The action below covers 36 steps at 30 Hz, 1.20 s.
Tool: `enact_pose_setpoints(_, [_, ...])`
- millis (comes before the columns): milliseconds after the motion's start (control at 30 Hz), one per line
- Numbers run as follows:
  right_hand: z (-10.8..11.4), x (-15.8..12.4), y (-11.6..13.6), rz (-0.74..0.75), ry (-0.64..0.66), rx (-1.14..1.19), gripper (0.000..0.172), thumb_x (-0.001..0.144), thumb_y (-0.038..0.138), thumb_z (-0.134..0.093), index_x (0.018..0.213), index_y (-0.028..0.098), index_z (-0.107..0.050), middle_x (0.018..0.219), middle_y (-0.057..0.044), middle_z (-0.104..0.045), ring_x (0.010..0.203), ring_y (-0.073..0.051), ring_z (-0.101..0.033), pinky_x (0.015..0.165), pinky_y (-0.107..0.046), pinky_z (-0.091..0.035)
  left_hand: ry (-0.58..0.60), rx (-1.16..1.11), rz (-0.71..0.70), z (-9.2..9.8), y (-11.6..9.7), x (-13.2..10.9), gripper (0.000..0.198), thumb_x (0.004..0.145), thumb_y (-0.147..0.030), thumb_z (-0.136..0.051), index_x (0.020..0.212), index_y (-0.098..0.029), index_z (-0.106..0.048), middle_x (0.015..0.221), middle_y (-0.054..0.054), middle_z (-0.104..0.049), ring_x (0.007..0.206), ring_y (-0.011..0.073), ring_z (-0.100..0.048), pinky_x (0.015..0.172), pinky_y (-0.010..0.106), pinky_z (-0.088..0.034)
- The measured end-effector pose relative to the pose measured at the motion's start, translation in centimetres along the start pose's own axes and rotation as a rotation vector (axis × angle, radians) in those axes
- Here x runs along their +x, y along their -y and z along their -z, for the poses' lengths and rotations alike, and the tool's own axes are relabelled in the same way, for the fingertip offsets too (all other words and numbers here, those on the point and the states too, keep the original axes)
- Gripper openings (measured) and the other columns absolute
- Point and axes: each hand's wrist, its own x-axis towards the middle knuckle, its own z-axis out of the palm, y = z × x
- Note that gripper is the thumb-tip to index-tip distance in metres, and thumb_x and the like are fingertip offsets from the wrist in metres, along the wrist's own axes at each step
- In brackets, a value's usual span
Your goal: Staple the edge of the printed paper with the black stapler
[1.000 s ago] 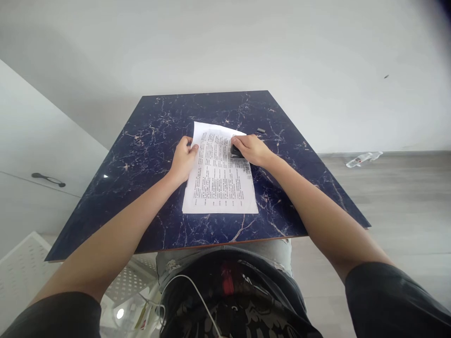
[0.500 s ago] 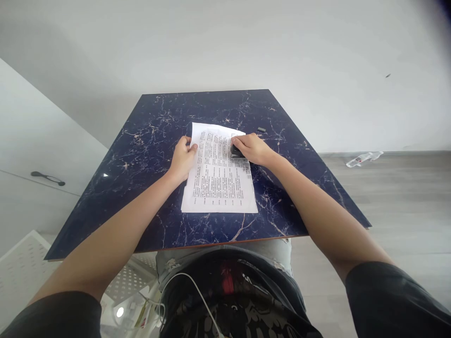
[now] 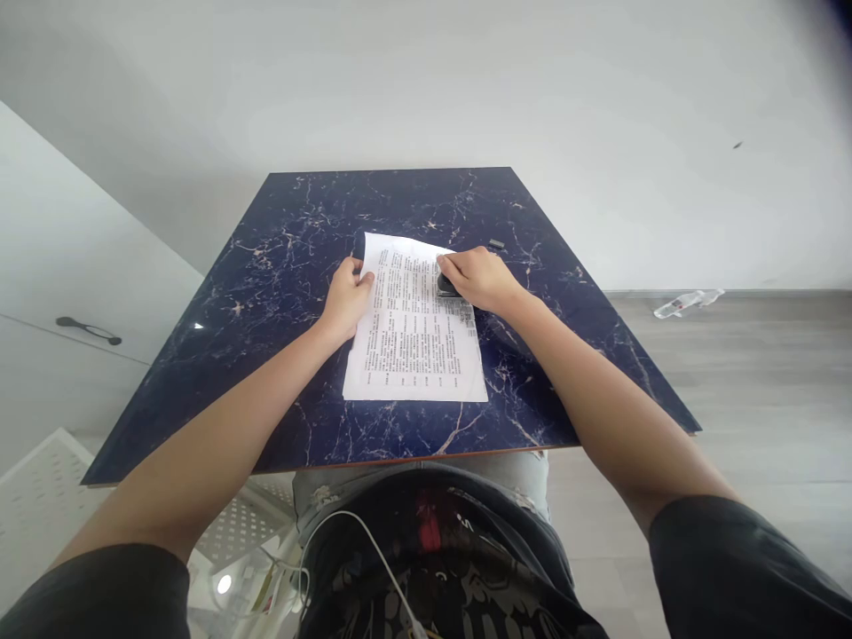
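White printed sheets of paper (image 3: 413, 355) lie on the dark blue marbled table, their far edge bent up a little. My left hand (image 3: 347, 297) pinches the sheets' left edge, thumb on top and fingers beneath. At the right edge, my right hand (image 3: 480, 277) is closed over a black stapler (image 3: 446, 287), whose front end reaches onto the paper. The rest of the stapler is hidden under my palm and fingers. Just beyond my right hand lies a small dark grey block (image 3: 496, 244), too small to name surely.
The blue table (image 3: 319, 213) stands against a white wall, its near edge at my lap. A clear plastic bottle (image 3: 688, 303) lies on the floor at right. To the left are a white cabinet with a black handle (image 3: 89, 331) and a white perforated rack (image 3: 46, 484). A white cable (image 3: 373, 546) crosses my shirt.
Almost nothing differs. My right hand has shifted very slightly on the stapler; my left hand still grips the paper's left edge. The view has moved a touch.
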Motion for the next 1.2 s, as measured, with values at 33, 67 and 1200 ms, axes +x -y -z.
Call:
enact_pose_setpoints(33, [-0.1, 0.0, 0.0, 0.006, -0.011, -0.01, 0.049, 0.111, 0.044, -0.035, 0.066, 0.022, -0.035, 0.061, -0.003, -0.047, 0.056, -0.016, -0.038, 0.062, -0.038, -0.028, -0.006, 0.002, 0.011, 0.0, -0.1, 0.0, 0.007, 0.098, -0.015, -0.055, 0.098, -0.022, -0.053, 0.08, 0.004, -0.072, 0.066, 0.021, -0.072, 0.057, 0.03, -0.053])
enact_pose_setpoints(67, [-0.1, 0.1, 0.0, 0.012, -0.021, -0.016, 0.05, 0.111, 0.045, -0.035, 0.066, 0.023, -0.034, 0.06, -0.003, -0.046, 0.055, -0.016, -0.037, 0.062, -0.038, -0.027, -0.011, 0.003, 0.02, -0.1, -0.2, -0.1, 0.008, 0.098, -0.015, -0.055, 0.098, -0.022, -0.053, 0.08, 0.004, -0.071, 0.066, 0.0208, -0.072, 0.057, 0.03, -0.053])
enact_pose_setpoints(1200, [-1.4, 0.7, 0.5, -0.066, 0.126, -0.295, 0.059, 0.109, 0.051, -0.024, 0.067, 0.021, -0.053, 0.076, -0.013, -0.061, 0.067, -0.025, -0.055, 0.075, -0.044, -0.042, -0.016, 0.011, -0.016, -0.4, -0.1, -0.1, 0.013, 0.098, -0.01, -0.057, 0.093, -0.021, -0.055, 0.075, 0.002, -0.066, 0.073, 0.022, -0.07, 0.081, 0.043, -0.059])
